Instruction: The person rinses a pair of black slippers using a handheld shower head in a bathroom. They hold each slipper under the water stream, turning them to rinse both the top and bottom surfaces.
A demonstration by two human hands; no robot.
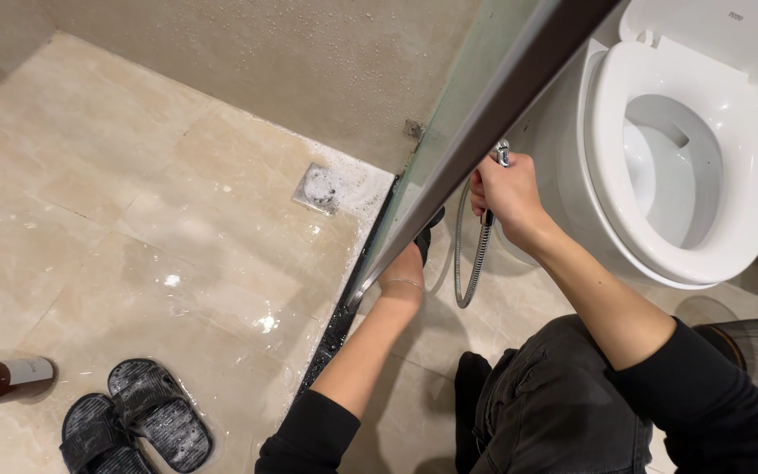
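Near the frame's bottom, our right hand (506,189) clenches the metal spray hose (475,254) beside the toilet (598,175); our left hand (410,263), at centre, reaches behind the glass door's rail (484,132), its grasp hidden; we judge rinsing underway, needing steady aim.

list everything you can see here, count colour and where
floor drain: 1, silver, shower floor by the wall, suds around it
slippers: 2, black, wet shower floor, bottom left
bottle: 1, brown with pale label, lying at the left edge
glass door: 1, greenish with a dark metal edge, between shower and toilet
door track: 1, black, on the floor under the door
toilet: 1, white, lid up, top right
hose: 1, silver, hanging in a loop below the right hand
sprayer: 1, silver, tip showing above the right hand
bracelet: 1, thin, silver, left wrist
left hand: 1, low at the door's bottom edge, on something dark
right hand: 1, shut on the sprayer beside the toilet
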